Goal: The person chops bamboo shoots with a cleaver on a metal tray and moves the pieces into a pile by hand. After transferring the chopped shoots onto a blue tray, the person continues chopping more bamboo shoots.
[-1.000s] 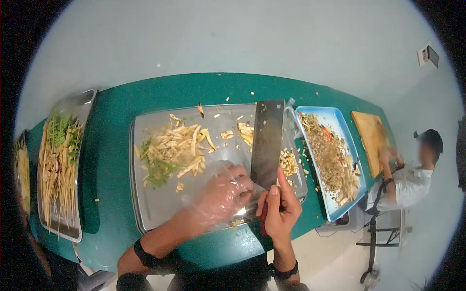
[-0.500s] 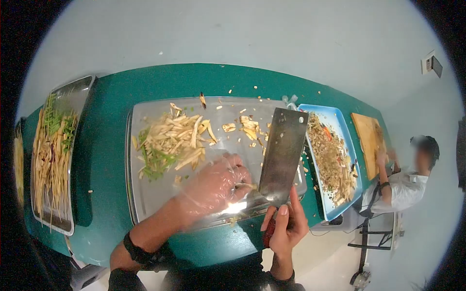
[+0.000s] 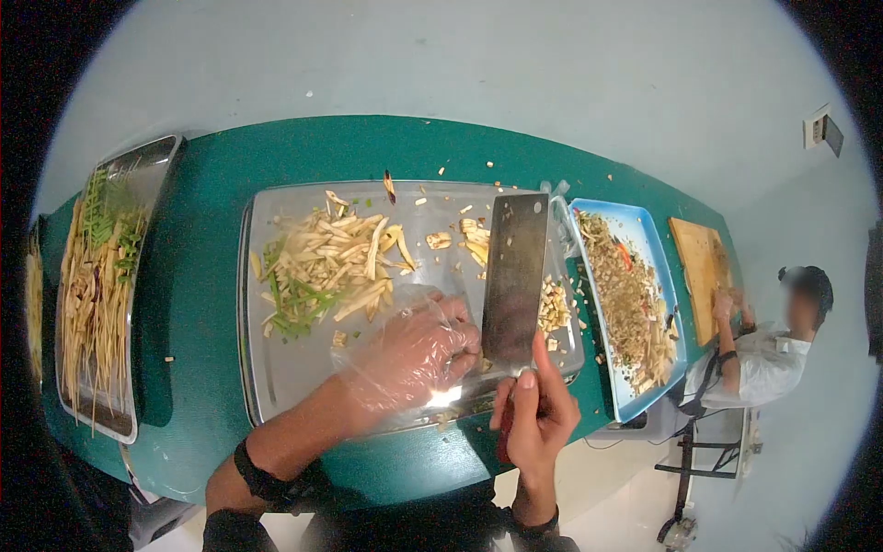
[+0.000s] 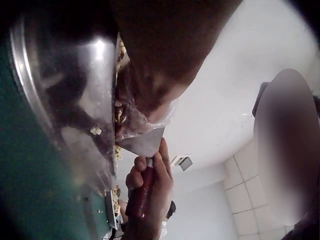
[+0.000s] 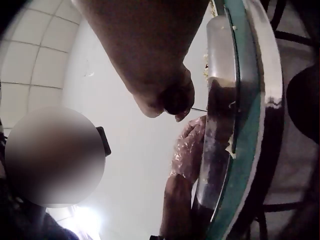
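Note:
My left hand, in a clear plastic glove, has its fingers curled over a pale vegetable strip on the metal tray. Most of that strip is hidden beneath the fingers. My bare right hand grips the red handle of a cleaver, index finger stretched along the blade. The wide blade stands right beside the left fingertips. Left of it lies a pile of pale strips with green pieces. Chopped bits are gathered on the blade's right.
A blue tray of chopped food stands to the right. Beyond it, another person works at a wooden board. On the left, a steel tray holds long strips and greens. Scraps dot the green table.
The cleaver swung right, away from the left fingers, baring the strip's end, then came back left beside them. The left hand stays nearly in place. The head view shifted slightly.

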### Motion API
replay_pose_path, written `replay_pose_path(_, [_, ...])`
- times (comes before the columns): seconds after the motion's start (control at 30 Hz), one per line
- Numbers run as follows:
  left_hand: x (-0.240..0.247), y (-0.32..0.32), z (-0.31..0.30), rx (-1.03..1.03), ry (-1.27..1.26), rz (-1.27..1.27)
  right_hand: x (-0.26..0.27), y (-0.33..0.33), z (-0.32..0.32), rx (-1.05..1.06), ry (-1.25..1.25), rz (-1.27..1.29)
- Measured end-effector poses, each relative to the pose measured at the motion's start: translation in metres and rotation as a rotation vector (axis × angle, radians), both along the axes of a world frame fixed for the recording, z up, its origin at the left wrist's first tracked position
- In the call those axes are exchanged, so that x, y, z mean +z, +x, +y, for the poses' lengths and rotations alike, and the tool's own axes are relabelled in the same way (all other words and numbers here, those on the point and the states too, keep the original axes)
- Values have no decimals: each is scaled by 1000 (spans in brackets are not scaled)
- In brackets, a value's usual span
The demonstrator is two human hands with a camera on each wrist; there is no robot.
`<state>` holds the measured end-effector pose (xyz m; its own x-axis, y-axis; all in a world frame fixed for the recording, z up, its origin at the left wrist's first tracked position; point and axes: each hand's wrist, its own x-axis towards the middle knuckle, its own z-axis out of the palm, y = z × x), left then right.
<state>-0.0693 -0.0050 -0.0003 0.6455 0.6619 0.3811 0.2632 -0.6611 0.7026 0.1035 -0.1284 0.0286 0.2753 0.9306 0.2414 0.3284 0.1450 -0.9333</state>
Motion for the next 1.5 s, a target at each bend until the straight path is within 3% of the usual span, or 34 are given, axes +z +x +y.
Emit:
replay_pose_path(0.2, [-2, 1, 0, -4, 2, 11, -17, -5, 26, -51, 74, 45])
replay_pose_path(0.27, [-10, 1, -3, 20, -15, 1, -20, -6, 25, -93, 172, -43])
replay_pose_path(0.53, [-6, -5, 2, -42, -77, -26, -6, -1, -18, -107, 139, 14])
replay_pose_path(0.63, [-10, -5, -1, 31, 5, 19, -6, -2, -25, -66, 147, -8])
replay_pose_path(1.13, [2, -7, 2, -33, -23, 84, -1, -6, -23, 2, 67, -97])
replay_pose_path(1.2, [4, -6, 1, -15, -60, 90, 7, -3, -27, -31, 25, 44])
replay_pose_path(1.33, [4, -6, 0, -9, -14, 72, 39, 2, -39, -102, -126, 92])
replay_pose_path(1.5, [-3, 2, -7, 60, 16, 47, 59, 23, -63, -65, -257, -24])
